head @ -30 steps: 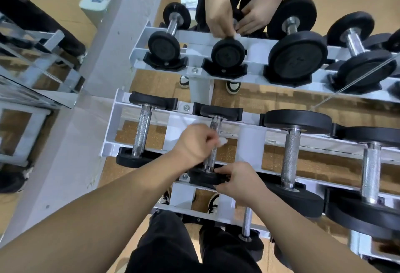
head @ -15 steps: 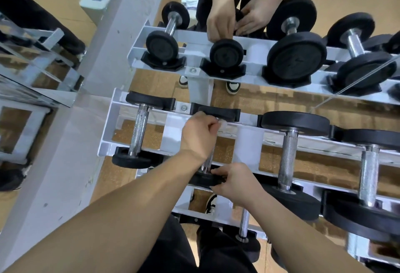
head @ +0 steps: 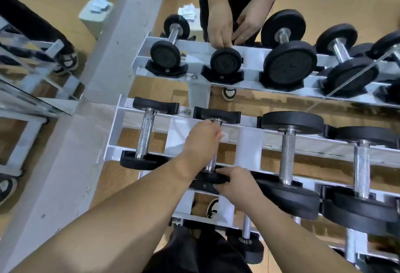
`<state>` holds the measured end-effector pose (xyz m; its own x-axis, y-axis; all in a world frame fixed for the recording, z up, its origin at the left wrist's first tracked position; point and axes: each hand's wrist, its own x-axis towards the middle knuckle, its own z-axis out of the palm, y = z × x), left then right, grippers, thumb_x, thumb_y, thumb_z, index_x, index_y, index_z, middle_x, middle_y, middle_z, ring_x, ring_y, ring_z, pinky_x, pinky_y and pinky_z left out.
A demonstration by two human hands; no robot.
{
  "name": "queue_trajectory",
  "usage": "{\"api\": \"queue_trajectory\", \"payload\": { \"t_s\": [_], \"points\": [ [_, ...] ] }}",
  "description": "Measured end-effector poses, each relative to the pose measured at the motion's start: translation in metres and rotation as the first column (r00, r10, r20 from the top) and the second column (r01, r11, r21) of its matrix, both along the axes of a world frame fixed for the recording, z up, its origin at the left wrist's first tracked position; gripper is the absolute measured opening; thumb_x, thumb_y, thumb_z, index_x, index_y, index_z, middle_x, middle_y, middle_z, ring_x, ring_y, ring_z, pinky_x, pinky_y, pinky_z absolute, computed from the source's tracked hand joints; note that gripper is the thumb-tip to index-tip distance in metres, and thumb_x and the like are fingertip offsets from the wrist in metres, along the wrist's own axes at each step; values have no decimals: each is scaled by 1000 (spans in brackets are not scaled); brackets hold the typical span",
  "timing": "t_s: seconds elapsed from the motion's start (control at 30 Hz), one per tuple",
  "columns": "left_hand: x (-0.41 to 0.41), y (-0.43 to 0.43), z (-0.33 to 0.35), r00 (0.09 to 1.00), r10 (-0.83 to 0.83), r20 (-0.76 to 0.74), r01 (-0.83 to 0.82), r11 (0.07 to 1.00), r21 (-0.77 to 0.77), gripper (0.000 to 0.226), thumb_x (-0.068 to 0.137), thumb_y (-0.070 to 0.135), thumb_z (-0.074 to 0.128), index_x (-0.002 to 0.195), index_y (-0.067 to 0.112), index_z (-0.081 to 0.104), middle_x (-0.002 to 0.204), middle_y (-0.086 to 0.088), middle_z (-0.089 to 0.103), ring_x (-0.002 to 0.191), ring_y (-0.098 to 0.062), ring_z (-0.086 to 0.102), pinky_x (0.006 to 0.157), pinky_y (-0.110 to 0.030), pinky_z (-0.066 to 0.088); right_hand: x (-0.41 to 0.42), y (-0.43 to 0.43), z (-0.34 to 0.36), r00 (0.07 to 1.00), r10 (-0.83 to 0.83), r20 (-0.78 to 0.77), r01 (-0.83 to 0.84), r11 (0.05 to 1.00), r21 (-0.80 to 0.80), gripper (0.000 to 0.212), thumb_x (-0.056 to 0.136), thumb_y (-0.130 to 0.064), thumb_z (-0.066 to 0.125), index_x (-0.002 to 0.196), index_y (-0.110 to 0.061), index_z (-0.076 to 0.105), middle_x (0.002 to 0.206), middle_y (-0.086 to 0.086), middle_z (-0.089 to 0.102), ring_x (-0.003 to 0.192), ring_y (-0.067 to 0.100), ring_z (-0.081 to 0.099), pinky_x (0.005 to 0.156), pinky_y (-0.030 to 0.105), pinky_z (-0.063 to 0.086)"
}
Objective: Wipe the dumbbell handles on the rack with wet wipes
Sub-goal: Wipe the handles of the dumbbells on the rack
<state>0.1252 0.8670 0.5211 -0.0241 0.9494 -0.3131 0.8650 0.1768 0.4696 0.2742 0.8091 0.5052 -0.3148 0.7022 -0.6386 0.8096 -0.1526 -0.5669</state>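
Left hand (head: pixel 202 140) closes around the knurled steel handle (head: pixel 209 164) through a soft white wet wipe (head: pixel 224 136); right hand (head: pixel 234 183), at 5 o'clock, clamps the heavy black rubber end-plate (head: pixel 208 178), steadying the dumbbell cradled in the white metal rack (head: pixel 249 142).

left hand (head: pixel 202 140) wiping dumbbell handle (head: pixel 210 165), rack (head: pixel 112 129)

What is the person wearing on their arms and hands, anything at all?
Nothing shows. The left hand and right hand are bare: no gloves, rings, watch or wristband. Both forearms are uncovered as far as the picture's edge, so no sleeve is in view.
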Motion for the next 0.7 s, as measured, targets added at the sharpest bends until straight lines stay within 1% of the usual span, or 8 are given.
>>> {"api": "queue_trajectory", "payload": {
  "t_s": [0.1, 0.23, 0.3, 0.4, 0.47, 0.5, 0.57, 0.7],
  "points": [
    [0, -4, -6, 999, 17, 42, -17, 1000, 0, 18, 102, 22, 57, 90, 11, 65, 98, -8, 59, 91, -28, 58, 81, -37, 49, -7, -14, 4, 999, -33, 15, 33, 999, -18, 47, 91, -10, 59, 137, -23, 62, 117, 2, 71, 101, 21, 67, 81, 24, 54],
    [2, -51, -7, 995, -58, -81, 37, 970, -239, 20, 98, 27, 64, 99, 8, 72, 98, -11, 70, 93, -30, 67, 75, -35, 54, 0, -34, 18, 970, -241, -19, 239, 967, -91, 71, 86, 3, 55, 150, -26, 51, 123, -2, 69, 99, 15, 69, 65, 11, 48],
    [-9, -55, 7, 998, 10, -69, -24, 978, -205, 17, 96, 25, 65, 97, 11, 73, 95, -9, 71, 92, -28, 69, 75, -34, 56, 2, -40, 28, 929, -368, -43, 364, 928, -72, 61, 89, 7, 54, 143, -22, 59, 125, -1, 69, 109, 16, 66, 77, 15, 49],
    [-16, -56, 42, 975, 150, 166, -139, 988, -72, 21, 97, 28, 62, 79, 22, 72, 89, -1, 68, 88, -19, 65, 78, -32, 53, 6, -45, 55, 792, -585, -173, 579, 811, -87, 31, 97, 2, 60, 124, -13, 67, 113, -1, 69, 99, 12, 63, 78, 11, 47],
    [-9, -68, 71, 951, 148, 271, -145, 989, -33, 23, 93, 35, 65, 73, 27, 71, 94, 2, 66, 91, -13, 62, 83, -31, 51, 11, -53, 78, 659, -699, -278, 672, 713, -200, 29, 94, -10, 74, 122, -13, 71, 105, 1, 74, 96, 17, 69, 85, 22, 58],
    [-4, -77, 83, 931, 151, 332, -147, 988, -38, 22, 92, 38, 67, 73, 28, 70, 96, 4, 66, 92, -11, 62, 84, -29, 51, 13, -57, 88, 622, -716, -316, 671, 696, -255, 30, 88, -17, 81, 118, -15, 74, 103, 7, 76, 99, 25, 73, 96, 42, 60],
    [8, -96, 107, 833, 233, 502, -189, 972, -138, 16, 92, 39, 70, 82, 27, 71, 96, 8, 68, 92, -8, 64, 81, -25, 51, 16, -65, 112, 614, -701, -363, 631, 712, -309, 35, 74, -29, 86, 106, -19, 79, 108, 17, 76, 101, 35, 74, 102, 71, 44],
    [28, -118, 132, 667, 312, 677, -244, 950, -197, 17, 91, 33, 75, 86, 18, 69, 85, 0, 73, 73, -7, 66, 63, -17, 52, 32, -70, 137, 570, -689, -449, 616, 719, -321, 16, 84, -13, 83, 99, -8, 79, 107, 23, 76, 106, 39, 73, 97, 52, 57]
  ]
}}
